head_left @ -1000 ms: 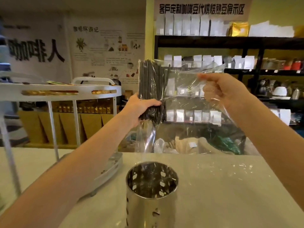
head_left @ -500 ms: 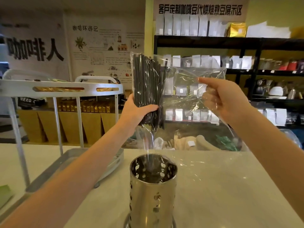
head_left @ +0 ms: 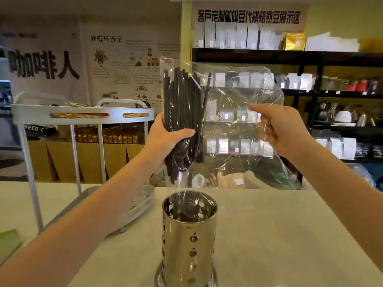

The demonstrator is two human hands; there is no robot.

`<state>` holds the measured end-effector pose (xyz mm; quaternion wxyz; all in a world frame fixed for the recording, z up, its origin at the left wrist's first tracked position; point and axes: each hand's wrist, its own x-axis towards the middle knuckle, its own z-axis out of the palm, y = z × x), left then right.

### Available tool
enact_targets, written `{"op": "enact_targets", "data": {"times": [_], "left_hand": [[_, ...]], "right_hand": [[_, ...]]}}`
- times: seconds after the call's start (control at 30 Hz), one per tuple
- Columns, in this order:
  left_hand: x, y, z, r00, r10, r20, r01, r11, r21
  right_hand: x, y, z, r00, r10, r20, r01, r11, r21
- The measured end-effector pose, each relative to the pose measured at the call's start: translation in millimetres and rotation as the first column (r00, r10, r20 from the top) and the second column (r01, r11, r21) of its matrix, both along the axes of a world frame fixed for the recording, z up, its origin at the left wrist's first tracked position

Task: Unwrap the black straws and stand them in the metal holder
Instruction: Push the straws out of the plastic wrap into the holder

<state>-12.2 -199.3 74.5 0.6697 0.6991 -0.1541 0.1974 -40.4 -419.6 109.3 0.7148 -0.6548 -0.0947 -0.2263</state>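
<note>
Left hand clamped round bundle of thin black straws in clear plastic bag, right hand pinching bag's far edge, both above perforated metal cylinder holder, open-mouthed on pale counter.

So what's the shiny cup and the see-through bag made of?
The holder looks like polished metal, probably steel: it mirrors the room and has punched round holes. The bag seems thin clear plastic film: shelves show through it, and it crinkles with glare. The straws look matte black; paper or plastic, I can't tell.
</note>
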Motion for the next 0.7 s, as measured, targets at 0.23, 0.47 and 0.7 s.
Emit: {"op": "enact_targets", "data": {"times": [0.23, 0.47, 0.7], "left_hand": [[-4, 10, 9, 0.999, -0.04, 0.016, 0.039, 0.997, 0.066], [-7, 10, -1, 0.995, -0.058, 0.082, 0.053, 0.997, 0.054], [-8, 6, -12, 0.997, -0.012, 0.072, 0.01, 1.0, 0.025]], "right_hand": [[4, 3, -3, 0.994, -0.068, 0.083, 0.072, 0.996, -0.048], [8, 2, -10, 0.987, -0.048, 0.154, 0.057, 0.997, -0.055], [13, 3, -16, 0.976, -0.118, 0.181, 0.139, 0.984, -0.108]]}}
